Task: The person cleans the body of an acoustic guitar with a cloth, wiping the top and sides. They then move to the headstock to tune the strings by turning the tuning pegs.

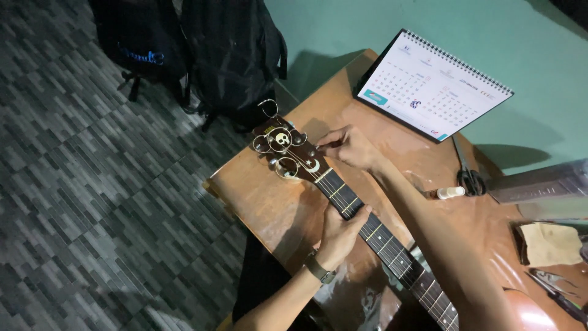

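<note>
1. The left hand (340,236) wraps over the guitar neck (367,230) just below the headstock, fingers curled round the fretboard, thumb on top. A watch sits on that wrist.
2. The right hand (349,147) is up at the headstock (288,152), fingertips pinched together at a tuning peg on its far edge; exactly what they grip is too small to tell.
3. The guitar lies diagonally across the worktop (263,196), headstock jutting past the far-left corner, body edge at lower right.
4. Count: one guitar, one desk calendar (432,86) standing at the back, one pair of scissors (468,175), one small white bottle (450,192) lying just beside them, one tan cloth (551,243) at right, one pair of pliers (560,293) near the right edge.
5. The worktop is glossy brown wood. Teal wall behind, grey patterned tile floor on the left, and two black bags (190,49) leaning against the wall.
</note>
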